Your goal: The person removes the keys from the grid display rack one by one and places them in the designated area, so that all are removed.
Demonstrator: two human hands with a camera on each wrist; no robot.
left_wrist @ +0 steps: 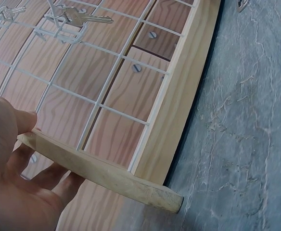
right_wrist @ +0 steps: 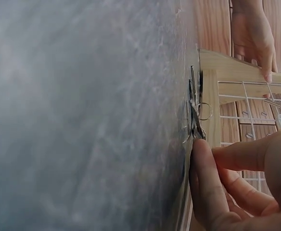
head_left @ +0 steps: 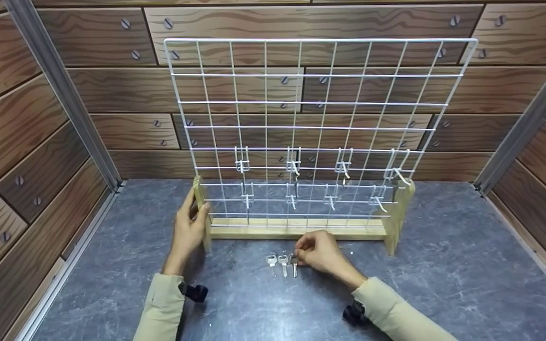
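Observation:
My left hand (head_left: pixel 190 227) grips the wooden side post (left_wrist: pixel 102 175) of a rack, thumb on one face and fingers on the other. In front of the rack, three metal keys lie side by side on the table: a left key (head_left: pixel 272 264), a middle key (head_left: pixel 283 265) and a right key (head_left: pixel 295 266). My right hand (head_left: pixel 321 253) pinches the head of the right key with thumb and fingertips, low at the table. A key ring (right_wrist: pixel 206 111) stands up beside the keys in the right wrist view.
A white wire grid (head_left: pixel 300 102) rises from the rack's wooden base (head_left: pixel 296 232). Several hooks sit on it in two rows, such as one upper hook (head_left: pixel 242 163). A key (left_wrist: pixel 85 18) hangs on a hook. Wood-patterned walls (head_left: pixel 126 90) enclose the grey table (head_left: pixel 467 265).

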